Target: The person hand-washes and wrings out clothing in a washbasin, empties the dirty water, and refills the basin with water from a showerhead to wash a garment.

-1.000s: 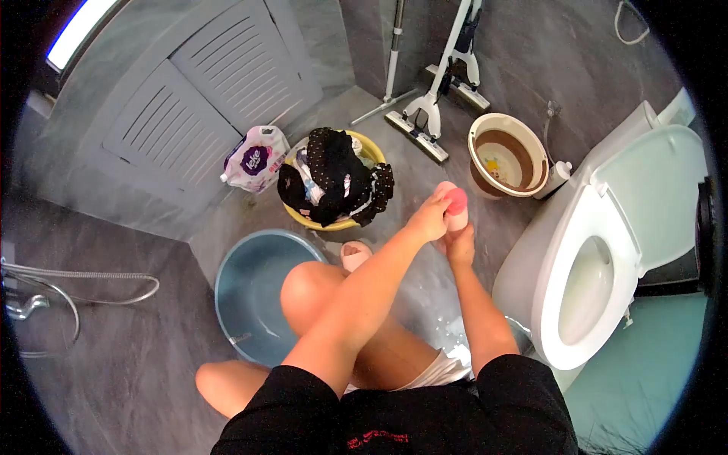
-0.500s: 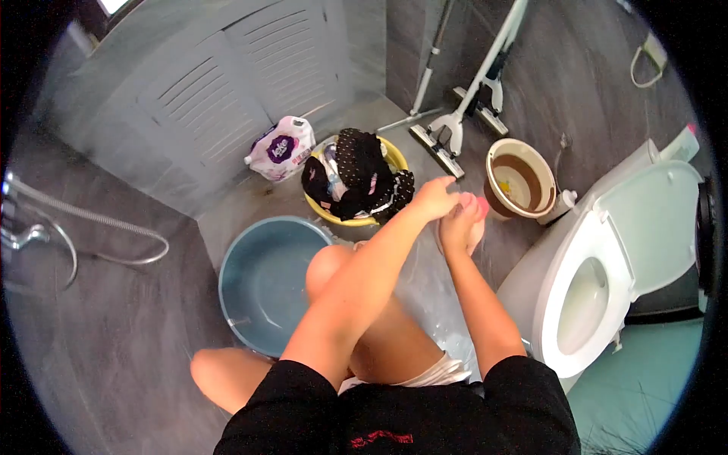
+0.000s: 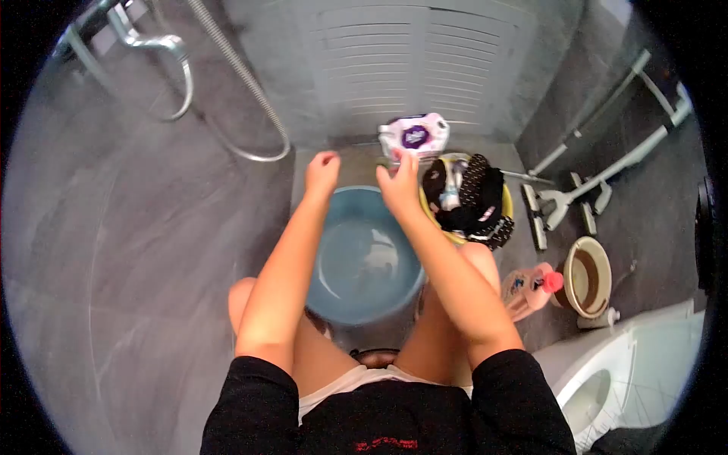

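Basin (image 3: 353, 262) lies near left hand (image 3: 322, 178), fingers curled closed, and right hand (image 3: 400, 182), fingers parted.

A round blue basin (image 3: 365, 262), seemingly plastic, sits on the floor (image 3: 352, 168).

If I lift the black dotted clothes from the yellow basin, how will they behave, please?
The black dotted clothes will probably be floppy, since they lie in loose folds. A part hangs over the rim of the yellow basin, so it may swing or drag. Other pieces lie pressed against them and might come along.
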The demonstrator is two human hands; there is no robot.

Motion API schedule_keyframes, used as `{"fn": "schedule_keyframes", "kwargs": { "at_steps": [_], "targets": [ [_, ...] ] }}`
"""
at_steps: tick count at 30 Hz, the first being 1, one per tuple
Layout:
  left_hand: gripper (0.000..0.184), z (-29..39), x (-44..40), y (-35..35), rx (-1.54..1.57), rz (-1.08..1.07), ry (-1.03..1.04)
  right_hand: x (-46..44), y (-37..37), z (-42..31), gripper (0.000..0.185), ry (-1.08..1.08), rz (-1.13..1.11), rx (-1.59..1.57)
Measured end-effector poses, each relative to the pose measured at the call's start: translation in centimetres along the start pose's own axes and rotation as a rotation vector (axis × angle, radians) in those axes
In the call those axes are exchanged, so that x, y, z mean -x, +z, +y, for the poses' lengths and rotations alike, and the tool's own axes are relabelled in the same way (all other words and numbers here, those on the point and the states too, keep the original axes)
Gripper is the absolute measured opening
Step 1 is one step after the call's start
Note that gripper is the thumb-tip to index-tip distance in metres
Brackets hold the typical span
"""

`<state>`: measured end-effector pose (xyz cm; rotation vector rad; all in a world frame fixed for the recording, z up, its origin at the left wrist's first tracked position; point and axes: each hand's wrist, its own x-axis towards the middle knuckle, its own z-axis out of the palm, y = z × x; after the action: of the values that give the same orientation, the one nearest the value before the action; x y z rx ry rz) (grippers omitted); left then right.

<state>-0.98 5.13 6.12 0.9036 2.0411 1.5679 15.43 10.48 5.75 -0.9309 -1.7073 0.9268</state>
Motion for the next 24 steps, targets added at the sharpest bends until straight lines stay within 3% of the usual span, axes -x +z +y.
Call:
{"fn": "schedule_keyframes", "kwargs": {
  "at_steps": [2, 5, 6, 7, 9, 10, 11, 13, 15, 17, 19, 20, 22, 24],
  "targets": [
    [0.028, -6.6, 2.0, -4.0, 0.141, 0.139, -0.210, 4.4, 4.2, 3.4, 0.055, 0.045, -0.064, -0.127],
    [0.030, -16.3, 8.1, -5.9, 0.211, 0.360, -0.454, 13.4, 7.9, 10.2, 0.068, 0.438, -0.039, 0.178],
    [0.040, -26.7, 7.7, -6.3, -0.091, 0.289, -0.569, 16.2, 8.2, 11.8, 0.074, 0.677, -0.054, 0.242],
    [0.054, -28.9, 10.1, -5.2, -0.161, 0.427, -0.739, 18.9, 8.2, 12.7, 0.080, 0.899, -0.059, 0.418],
    [0.069, -26.7, 15.0, -3.0, -0.435, 0.540, -0.903, 22.7, 7.1, 12.7, 0.086, 1.252, -0.031, 0.540],
    [0.073, -28.0, 17.1, -2.8, -0.266, 0.474, -1.017, 22.7, 7.4, 13.0, 0.086, 1.246, -0.033, 0.544],
    [0.071, -32.6, 18.7, -1.2, -0.408, 0.552, -0.979, 23.0, 7.6, 13.4, 0.086, 1.255, -0.040, 0.553],
    [0.072, -27.6, 20.5, 0.1, -0.550, 0.662, -1.040, 23.1, 7.3, 13.4, 0.087, 1.266, -0.051, 0.571],
    [0.071, -24.1, 20.3, -0.8, -0.467, 0.651, -1.094, 20.3, 6.3, 11.6, 0.071, 1.252, 0.105, 0.571],
    [0.070, -25.3, 19.4, -1.2, -0.373, 0.641, -1.139, 20.3, 5.0, 13.0, 0.072, 1.127, 0.184, 0.680],
    [0.070, -32.5, 18.5, -1.4, -0.220, 0.627, -0.972, 20.6, 3.4, 12.7, 0.072, 1.177, 0.384, 0.583],
    [0.070, -30.9, 18.1, -1.6, -0.211, 0.627, -0.963, 22.1, 4.0, 18.0, 0.077, 1.219, 0.470, 0.436],
    [0.062, -26.3, 18.1, -2.2, -0.311, 0.628, -0.818, 22.1, 4.5, 18.5, 0.084, 1.220, 0.389, 0.348],
    [0.059, -26.9, 17.5, -2.4, -0.344, 0.544, -0.771, 21.8, 4.3, 18.0, 0.091, 1.221, 0.297, 0.272]
  ]
}}
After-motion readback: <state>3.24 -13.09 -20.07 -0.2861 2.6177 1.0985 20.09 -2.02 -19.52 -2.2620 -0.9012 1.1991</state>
